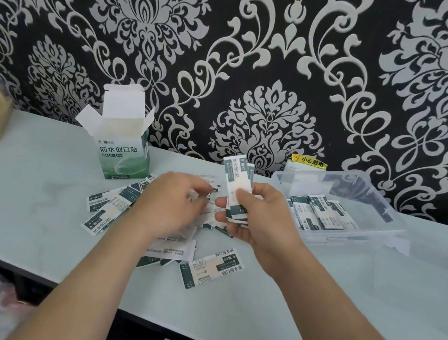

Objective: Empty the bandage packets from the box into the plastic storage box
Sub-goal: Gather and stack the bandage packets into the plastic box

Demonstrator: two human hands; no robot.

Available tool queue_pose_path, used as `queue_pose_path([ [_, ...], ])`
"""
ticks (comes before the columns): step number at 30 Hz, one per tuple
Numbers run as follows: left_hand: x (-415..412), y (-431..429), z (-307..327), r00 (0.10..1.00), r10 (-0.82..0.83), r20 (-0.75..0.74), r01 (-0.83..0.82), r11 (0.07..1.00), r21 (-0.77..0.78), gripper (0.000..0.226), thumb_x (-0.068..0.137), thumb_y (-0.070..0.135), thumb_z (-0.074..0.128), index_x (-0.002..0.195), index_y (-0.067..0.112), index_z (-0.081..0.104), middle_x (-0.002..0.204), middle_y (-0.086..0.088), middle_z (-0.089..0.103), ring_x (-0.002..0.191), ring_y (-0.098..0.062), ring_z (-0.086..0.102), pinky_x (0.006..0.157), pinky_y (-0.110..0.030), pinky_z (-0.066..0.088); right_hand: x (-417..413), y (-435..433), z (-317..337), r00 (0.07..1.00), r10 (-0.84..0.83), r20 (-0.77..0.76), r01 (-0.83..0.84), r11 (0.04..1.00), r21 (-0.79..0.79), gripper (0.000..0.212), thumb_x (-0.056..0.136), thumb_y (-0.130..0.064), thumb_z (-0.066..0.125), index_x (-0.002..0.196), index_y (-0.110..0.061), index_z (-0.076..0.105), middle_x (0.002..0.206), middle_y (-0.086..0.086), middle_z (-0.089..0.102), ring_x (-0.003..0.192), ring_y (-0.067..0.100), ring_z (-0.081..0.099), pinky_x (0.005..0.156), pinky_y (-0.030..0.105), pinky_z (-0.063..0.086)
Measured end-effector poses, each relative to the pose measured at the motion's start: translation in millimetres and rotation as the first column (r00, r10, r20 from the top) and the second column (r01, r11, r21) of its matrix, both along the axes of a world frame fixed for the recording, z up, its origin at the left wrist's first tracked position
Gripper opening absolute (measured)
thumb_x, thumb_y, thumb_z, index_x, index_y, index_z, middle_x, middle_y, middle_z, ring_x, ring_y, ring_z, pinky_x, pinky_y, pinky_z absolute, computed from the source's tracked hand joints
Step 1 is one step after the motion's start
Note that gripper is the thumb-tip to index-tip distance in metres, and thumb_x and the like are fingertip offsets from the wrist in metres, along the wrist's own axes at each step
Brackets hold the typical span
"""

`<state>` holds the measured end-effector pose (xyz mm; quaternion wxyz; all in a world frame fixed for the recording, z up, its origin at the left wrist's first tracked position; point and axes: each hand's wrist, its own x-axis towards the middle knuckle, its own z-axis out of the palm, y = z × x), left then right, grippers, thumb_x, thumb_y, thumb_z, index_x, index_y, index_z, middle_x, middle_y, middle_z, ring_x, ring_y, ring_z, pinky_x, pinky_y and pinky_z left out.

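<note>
The right hand point(256, 219), mid-frame, has thumb and fingers clamped on a stack of bandage packets point(237, 185), held upright. The left hand point(172, 205), just left of it, is blurry over the loose packets point(210, 268) scattered on the table point(20, 195). Its fingers are curled, but honestly can't tell if it's got one. The open cardboard box point(123, 153) stands at the pile's upper left. The plastic storage box point(353, 239), right of centre, has a layer of packets point(325, 213) lying in it.
</note>
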<state>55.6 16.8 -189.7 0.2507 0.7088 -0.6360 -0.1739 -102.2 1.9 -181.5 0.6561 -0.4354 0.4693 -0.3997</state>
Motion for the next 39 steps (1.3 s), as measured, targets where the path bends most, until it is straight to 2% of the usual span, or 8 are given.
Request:
queue_pose_path([
  [2,-4.0,1.2,-6.6,0.951,-0.110,0.288,0.070,0.987,0.147,0.025,0.084,0.040,0.068,0.109,0.037,0.069,0.097,0.008,0.063,0.098,-0.016,0.051,0.085,-0.035,0.048,1.3,0.9,-1.0,1.000,-0.005,-0.015,0.005,1.000,-0.005,0.017,0.101,-0.010,0.042,0.117,-0.011,0.048,0.078,0.008,0.073,0.055,0.018,0.062,0.045,0.022,0.046],
  [5,-12.2,3.2,-5.8,0.911,-0.127,0.392,0.083,0.988,0.128,0.007,0.082,0.031,0.063,0.085,0.037,0.065,0.088,0.007,0.059,0.099,-0.020,0.052,0.069,-0.031,0.041,3.3,2.0,-3.3,0.997,-0.006,-0.079,0.005,1.000,-0.019,0.022,0.100,-0.005,0.038,0.116,-0.014,0.050,0.076,0.008,0.070,0.054,0.015,0.061,0.044,0.020,0.047],
  [14,-1.9,6.7,3.7,0.972,-0.103,0.209,0.084,0.992,0.098,0.018,0.088,0.024,0.069,0.104,0.028,0.075,0.093,0.009,0.070,0.083,-0.011,0.058,0.074,-0.023,0.043,0.2,-1.3,-0.4,0.957,-0.063,-0.284,0.008,0.981,-0.192,0.032,0.099,-0.005,0.032,0.119,-0.024,0.048,0.083,0.006,0.065,0.059,0.013,0.058,0.049,0.020,0.047],
  [19,6.3,4.4,0.3,0.985,-0.074,0.158,0.057,0.993,0.106,0.024,0.089,0.013,0.067,0.102,0.031,0.076,0.103,0.008,0.072,0.091,-0.012,0.062,0.084,-0.025,0.049,-2.9,-3.6,-1.2,0.936,-0.098,-0.339,-0.003,0.958,-0.285,0.031,0.099,-0.007,0.033,0.117,-0.026,0.049,0.079,0.002,0.066,0.062,0.014,0.060,0.058,0.029,0.051],
  [24,13.6,4.4,5.3,0.983,0.041,0.180,0.009,0.963,-0.268,0.019,0.091,0.010,0.063,0.095,0.023,0.076,0.104,0.009,0.067,0.104,-0.015,0.052,0.091,-0.026,0.036,2.5,-1.7,-8.9,0.859,-0.147,-0.490,-0.066,0.918,-0.391,0.037,0.096,-0.012,0.034,0.127,-0.029,0.046,0.087,0.000,0.065,0.088,0.025,0.064,0.084,0.050,0.053],
  [29,3.5,6.6,8.3,0.998,-0.064,-0.014,0.055,0.935,-0.351,0.026,0.091,0.002,0.061,0.091,0.023,0.078,0.091,0.009,0.062,0.075,0.002,0.053,0.067,-0.004,0.034,2.5,-0.4,-5.3,0.839,-0.071,-0.540,-0.135,0.934,-0.332,0.027,0.101,-0.022,0.030,0.104,-0.013,0.056,0.094,0.008,0.064,0.092,0.030,0.061,0.087,0.049,0.050],
  [34,-12.7,2.5,7.1,0.980,-0.091,-0.175,0.009,0.907,-0.422,0.026,0.088,0.004,0.066,0.086,0.028,0.075,0.088,0.011,0.065,0.079,-0.003,0.060,0.072,-0.012,0.047,1.5,5.4,0.1,0.855,0.120,-0.504,-0.273,0.931,-0.241,0.040,0.103,-0.041,0.031,0.107,-0.015,0.061,0.093,0.002,0.064,0.082,0.014,0.056,0.071,0.030,0.042],
  [39,-24.5,3.4,12.6,0.869,-0.028,-0.494,-0.175,0.917,-0.360,0.027,0.084,0.008,0.072,0.084,0.035,0.069,0.081,0.010,0.071,0.075,-0.011,0.066,0.071,-0.027,0.057,2.5,5.3,-2.5,0.875,0.212,-0.435,-0.303,0.941,-0.150,0.022,0.103,-0.023,0.038,0.101,-0.020,0.060,0.079,-0.001,0.068,0.062,0.007,0.064,0.051,0.019,0.047],
])
